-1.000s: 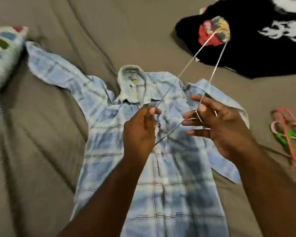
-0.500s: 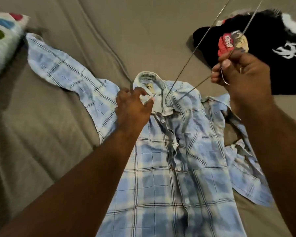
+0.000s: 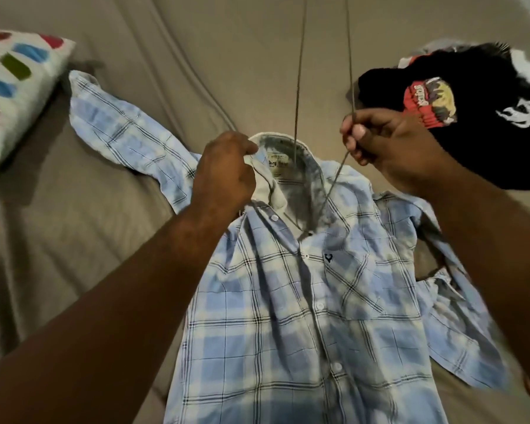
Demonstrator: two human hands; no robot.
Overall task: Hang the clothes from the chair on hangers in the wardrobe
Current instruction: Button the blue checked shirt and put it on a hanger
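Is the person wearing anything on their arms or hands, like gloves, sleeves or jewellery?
Nothing that shows. The left hand and right hand are bare, with no gloves, no rings, and no watch or bracelet at the wrists. The left forearm and right forearm are bare too, with no sleeve in view. The visible nails look short and unpainted.

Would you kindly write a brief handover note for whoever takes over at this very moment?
Hands: the left hand pinches the collar of the shirt; the right hand grips the hanger.
Things: the shirt lies front up on the bed. One hanger corner is inside the neck opening; the rest runs out of frame. Black clothes lie far right.
Done: hanger started into the collar.
Left: seat both shoulders, hang it in the wardrobe, then do the other clothes.
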